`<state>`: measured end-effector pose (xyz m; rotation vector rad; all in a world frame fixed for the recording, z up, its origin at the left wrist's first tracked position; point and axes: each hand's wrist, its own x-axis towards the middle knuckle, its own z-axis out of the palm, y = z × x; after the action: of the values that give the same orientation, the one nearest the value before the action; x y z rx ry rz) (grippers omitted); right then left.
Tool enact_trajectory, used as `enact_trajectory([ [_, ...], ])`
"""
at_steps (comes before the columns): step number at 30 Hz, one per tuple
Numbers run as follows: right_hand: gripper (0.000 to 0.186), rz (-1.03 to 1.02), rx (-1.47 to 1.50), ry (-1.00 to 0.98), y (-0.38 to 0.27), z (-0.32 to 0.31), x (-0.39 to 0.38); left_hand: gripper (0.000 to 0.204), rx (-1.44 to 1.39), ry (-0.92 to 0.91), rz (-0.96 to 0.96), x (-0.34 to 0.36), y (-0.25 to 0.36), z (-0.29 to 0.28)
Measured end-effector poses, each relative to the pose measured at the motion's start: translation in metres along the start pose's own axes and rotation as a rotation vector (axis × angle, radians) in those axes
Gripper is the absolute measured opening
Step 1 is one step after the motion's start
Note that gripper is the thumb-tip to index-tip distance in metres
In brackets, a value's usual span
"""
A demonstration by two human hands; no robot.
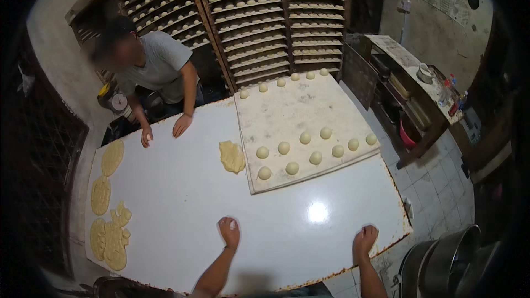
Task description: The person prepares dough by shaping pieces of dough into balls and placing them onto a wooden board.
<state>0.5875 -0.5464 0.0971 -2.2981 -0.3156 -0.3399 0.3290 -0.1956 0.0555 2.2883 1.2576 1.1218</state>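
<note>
My left hand (229, 232) rests on the white table (182, 187), fingers curled over a small pale bit of dough. Near the table's right front corner my right hand (364, 238) presses down as a closed fist; whether it holds anything is hidden. A floured board (287, 107) lies at the far right of the table with several round dough balls (284, 148) on it. Beside the board's left edge sits a loose lump of yellow dough (232, 156). Flattened dough pieces (108, 204) line the table's left edge.
Another person in a grey shirt (160, 66) leans on the far table edge with both hands. Wooden racks (259, 16) full of dough balls stand behind. A cluttered shelf (414, 85) is at right; metal pots (441, 267) sit at lower right.
</note>
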Motion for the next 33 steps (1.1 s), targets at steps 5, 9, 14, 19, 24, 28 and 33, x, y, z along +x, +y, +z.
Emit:
enact_trajectory([
  [5, 0.004, -0.242, 0.041, -0.195, -0.016, 0.008, -0.081, 0.013, -0.116, -0.351, 0.365, -0.072, -0.007, -0.02],
  [9, 0.003, -0.083, -0.171, -0.13, 0.012, -0.013, -0.038, 0.006, -0.288, -0.166, -0.212, -0.019, -0.076, -0.014],
  [14, 0.006, -0.248, 0.073, -0.075, -0.019, 0.024, -0.087, 0.004, -0.05, -0.326, 0.262, -0.047, 0.006, -0.033],
  [19, 0.007, -0.066, -0.109, -0.034, 0.012, -0.01, -0.057, 0.005, -0.138, -0.291, -0.084, 0.001, -0.048, -0.043],
  [24, 0.007, -0.266, -0.027, -0.2, -0.038, 0.012, -0.105, 0.006, -0.059, -0.303, 0.444, -0.045, 0.008, -0.062],
  [28, 0.004, -0.186, -0.15, -0.148, 0.008, -0.018, -0.06, 0.008, -0.498, -0.236, -0.26, -0.014, -0.059, -0.038],
  [33, 0.013, -0.255, 0.009, -0.325, -0.016, 0.016, -0.095, 0.008, 0.124, -0.317, 0.062, -0.036, 0.009, -0.028],
])
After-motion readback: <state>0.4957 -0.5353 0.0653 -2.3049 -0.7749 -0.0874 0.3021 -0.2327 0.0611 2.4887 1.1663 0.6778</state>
